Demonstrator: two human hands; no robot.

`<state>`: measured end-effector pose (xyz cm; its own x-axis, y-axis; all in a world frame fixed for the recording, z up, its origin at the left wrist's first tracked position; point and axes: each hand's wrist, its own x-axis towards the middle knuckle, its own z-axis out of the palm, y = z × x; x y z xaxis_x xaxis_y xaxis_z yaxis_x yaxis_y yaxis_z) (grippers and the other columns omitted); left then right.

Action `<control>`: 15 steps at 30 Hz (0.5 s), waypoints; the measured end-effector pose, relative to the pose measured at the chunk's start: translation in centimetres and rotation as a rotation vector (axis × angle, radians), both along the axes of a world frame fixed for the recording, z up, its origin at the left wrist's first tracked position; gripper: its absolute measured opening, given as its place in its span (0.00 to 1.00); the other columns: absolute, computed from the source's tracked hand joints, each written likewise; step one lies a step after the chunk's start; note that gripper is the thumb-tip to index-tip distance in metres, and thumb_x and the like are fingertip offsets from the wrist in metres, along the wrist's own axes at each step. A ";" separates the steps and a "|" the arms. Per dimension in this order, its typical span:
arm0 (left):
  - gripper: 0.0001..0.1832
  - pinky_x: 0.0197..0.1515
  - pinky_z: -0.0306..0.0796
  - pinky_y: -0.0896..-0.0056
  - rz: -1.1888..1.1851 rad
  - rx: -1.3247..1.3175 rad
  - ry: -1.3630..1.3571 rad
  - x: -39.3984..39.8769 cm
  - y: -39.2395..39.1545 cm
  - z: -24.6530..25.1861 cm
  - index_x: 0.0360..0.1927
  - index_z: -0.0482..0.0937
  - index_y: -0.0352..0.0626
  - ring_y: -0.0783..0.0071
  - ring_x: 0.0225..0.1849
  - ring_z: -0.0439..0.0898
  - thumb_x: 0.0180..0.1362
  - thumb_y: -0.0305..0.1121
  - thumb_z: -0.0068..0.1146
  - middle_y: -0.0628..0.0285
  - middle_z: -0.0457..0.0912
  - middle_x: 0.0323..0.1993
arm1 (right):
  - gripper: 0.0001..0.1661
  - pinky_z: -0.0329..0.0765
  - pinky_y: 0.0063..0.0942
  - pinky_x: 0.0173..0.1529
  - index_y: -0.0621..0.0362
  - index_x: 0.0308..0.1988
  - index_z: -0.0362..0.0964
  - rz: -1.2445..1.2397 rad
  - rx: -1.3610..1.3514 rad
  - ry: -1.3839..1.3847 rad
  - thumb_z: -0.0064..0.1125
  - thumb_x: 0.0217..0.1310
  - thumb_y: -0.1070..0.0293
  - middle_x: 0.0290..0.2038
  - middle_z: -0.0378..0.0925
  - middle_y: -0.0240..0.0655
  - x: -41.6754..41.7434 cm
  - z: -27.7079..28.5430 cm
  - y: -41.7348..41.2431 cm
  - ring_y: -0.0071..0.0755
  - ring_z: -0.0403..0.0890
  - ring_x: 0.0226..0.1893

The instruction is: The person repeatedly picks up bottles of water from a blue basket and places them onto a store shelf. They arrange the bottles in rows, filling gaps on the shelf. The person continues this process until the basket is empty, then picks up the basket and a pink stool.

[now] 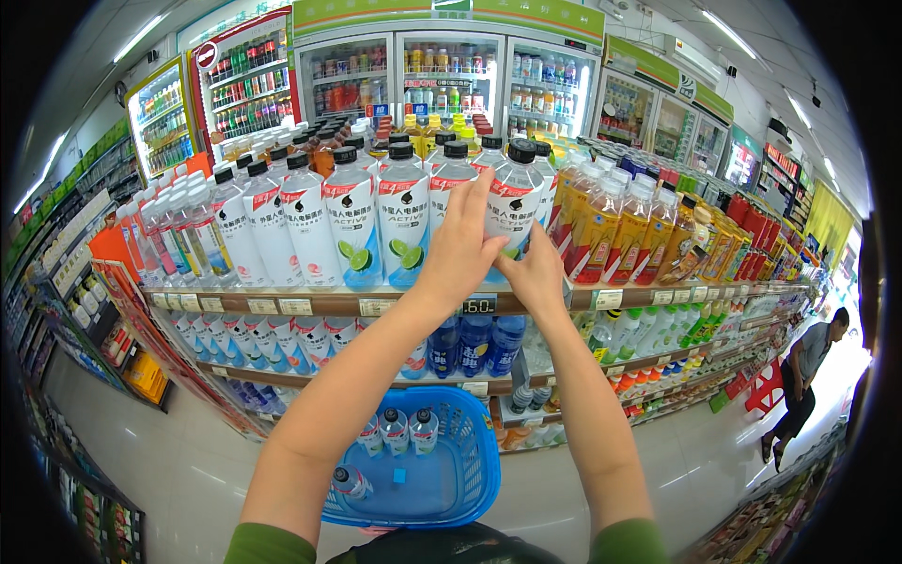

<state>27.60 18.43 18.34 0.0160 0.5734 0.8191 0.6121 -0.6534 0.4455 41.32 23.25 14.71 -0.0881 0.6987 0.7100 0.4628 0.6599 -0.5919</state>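
Observation:
Both of my hands are around one lime-print drink bottle with a black cap point(518, 187) at the front of the top shelf. My left hand point(463, 243) lies along its left side, fingers pointing up. Low on its right side, my right hand point(533, 271) touches it, fingers partly hidden behind it. Matching bottles point(404, 211) stand to the left, beside white bottles with a peach print point(301, 225). Below my arms is a blue plastic basket point(486, 486); several black-capped bottles point(423, 431) stand inside, and one point(351, 482) leans at its near left.
Yellow-and-red bottles point(599, 229) stand right of my hands. The shelf edge point(331, 304) carries price tags, with more bottles on lower shelves. Glass-door fridges point(451, 70) line the back. A person point(803, 381) stands in the aisle at far right. Another shelf unit point(91, 338) is at left.

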 end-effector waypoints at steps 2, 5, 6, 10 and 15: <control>0.42 0.39 0.77 0.69 0.006 -0.013 0.010 0.0 -0.2 -0.5 0.71 0.58 0.45 0.69 0.36 0.80 0.52 0.19 0.63 0.51 0.63 0.62 | 0.37 0.76 0.44 0.49 0.61 0.53 0.69 -0.015 -0.019 -0.017 0.75 0.45 0.60 0.48 0.79 0.49 -0.2 -0.3 0.6 0.54 0.80 0.49; 0.41 0.41 0.78 0.67 0.050 -0.015 0.063 -0.2 -0.4 -1.1 0.71 0.59 0.45 0.66 0.38 0.81 0.53 0.18 0.61 0.51 0.63 0.62 | 0.37 0.76 0.43 0.49 0.61 0.53 0.69 -0.027 -0.075 -0.072 0.74 0.46 0.59 0.48 0.77 0.49 -0.6 0.0 0.3 0.54 0.79 0.49; 0.40 0.41 0.78 0.66 0.068 -0.012 0.087 -0.1 -0.4 -1.2 0.71 0.59 0.45 0.65 0.39 0.82 0.53 0.18 0.61 0.51 0.63 0.62 | 0.37 0.76 0.43 0.50 0.61 0.54 0.69 -0.056 -0.049 -0.076 0.74 0.46 0.58 0.48 0.77 0.48 -0.5 -0.2 0.5 0.54 0.78 0.49; 0.37 0.43 0.78 0.63 0.064 -0.042 0.115 0.0 -0.5 -1.8 0.69 0.60 0.45 0.61 0.40 0.82 0.55 0.18 0.58 0.50 0.64 0.59 | 0.32 0.76 0.44 0.51 0.62 0.51 0.72 -0.115 -0.023 -0.079 0.71 0.47 0.62 0.47 0.75 0.50 -0.6 -1.0 0.8 0.54 0.77 0.48; 0.33 0.43 0.77 0.59 0.078 -0.084 0.141 -0.6 -0.8 -3.0 0.67 0.62 0.41 0.55 0.42 0.81 0.57 0.21 0.58 0.49 0.65 0.56 | 0.43 0.76 0.44 0.50 0.61 0.58 0.65 -0.106 -0.009 -0.111 0.75 0.45 0.56 0.47 0.72 0.50 -0.9 -0.9 1.1 0.57 0.77 0.50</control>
